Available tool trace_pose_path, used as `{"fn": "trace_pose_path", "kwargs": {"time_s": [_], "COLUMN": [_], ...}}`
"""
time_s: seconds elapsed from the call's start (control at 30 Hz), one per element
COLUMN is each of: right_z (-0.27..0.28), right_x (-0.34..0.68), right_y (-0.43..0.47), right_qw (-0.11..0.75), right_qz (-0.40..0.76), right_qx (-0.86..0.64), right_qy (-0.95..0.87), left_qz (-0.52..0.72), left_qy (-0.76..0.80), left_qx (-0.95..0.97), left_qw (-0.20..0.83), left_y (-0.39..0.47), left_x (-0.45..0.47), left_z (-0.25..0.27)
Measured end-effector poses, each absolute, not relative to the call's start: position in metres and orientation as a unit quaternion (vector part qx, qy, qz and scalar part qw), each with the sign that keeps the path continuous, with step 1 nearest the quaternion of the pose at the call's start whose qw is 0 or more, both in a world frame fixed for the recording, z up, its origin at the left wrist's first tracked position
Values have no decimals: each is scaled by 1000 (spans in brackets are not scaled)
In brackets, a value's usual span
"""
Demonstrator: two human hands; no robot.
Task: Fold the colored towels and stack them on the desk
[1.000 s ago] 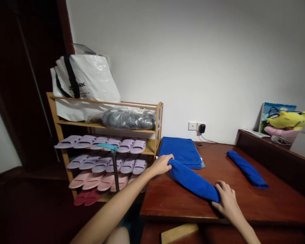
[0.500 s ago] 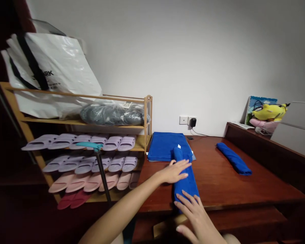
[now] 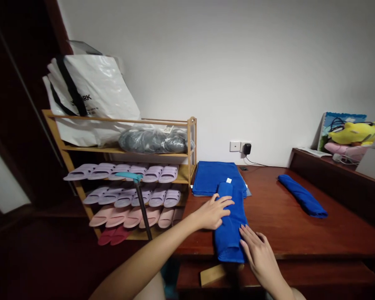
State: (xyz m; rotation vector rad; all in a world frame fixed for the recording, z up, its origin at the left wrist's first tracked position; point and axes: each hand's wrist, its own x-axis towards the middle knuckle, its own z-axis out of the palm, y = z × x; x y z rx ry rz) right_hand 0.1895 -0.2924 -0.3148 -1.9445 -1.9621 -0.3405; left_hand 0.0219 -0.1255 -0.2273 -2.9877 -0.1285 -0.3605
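Observation:
A blue towel (image 3: 229, 239), folded into a long strip with a white tag at its far end, lies in front of me on the wooden table. My left hand (image 3: 215, 211) rests on its left side, fingers spread over the cloth. At the towel's right edge, near its front end, my right hand (image 3: 258, 250) touches the fabric with fingers stretched out. Behind, a stack of flat blue towels (image 3: 211, 173) sits partly under the strip's far end. Farther right lies a rolled blue towel (image 3: 301, 196), apart from both hands.
Left of the table (image 3: 268, 233) stands a wooden shoe rack (image 3: 192, 146) with slippers, a plastic-wrapped bundle and a white bag (image 3: 103, 91). A dark pole with a teal top (image 3: 129, 176) leans before it. A raised ledge (image 3: 303, 162) at right holds a yellow plush toy (image 3: 351, 132).
My right hand has shifted from the near end of the towel to its right edge. The towel looks wider and its front end now shows. The view has turned slightly left.

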Motion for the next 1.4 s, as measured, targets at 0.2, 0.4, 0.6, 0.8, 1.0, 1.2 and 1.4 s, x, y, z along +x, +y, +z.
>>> {"fn": "trace_pose_path", "kwargs": {"time_s": [0.2,0.4,0.6,0.8,1.0,1.2,1.4], "right_z": [-320,-327,-328,-325,-280,-286,-309], "right_x": [196,197,210,244,231,195,206], "right_y": [-291,-289,-294,-309,-286,-235,-235], "right_qw": [194,187,194,186,126,185,139], "right_qz": [-184,-253,-272,-203,-151,-71,-10], "right_qx": [-664,-638,-649,-694,-751,-658,-666], "right_qy": [-698,-703,-684,-665,-630,-726,-733], "left_qz": [-45,-130,-81,-67,-142,-169,-59], "left_qy": [-154,-221,-26,-89,-227,-227,-243], "left_qx": [-987,-966,-996,-993,-963,-958,-961], "left_qw": [-1,35,14,25,-2,-43,-120], "left_y": [-95,-121,-162,-161,-163,-155,-143], "left_x": [-40,-24,12,-18,-53,-23,-24], "left_z": [-206,-198,-230,-224,-209,-221,-253]}}
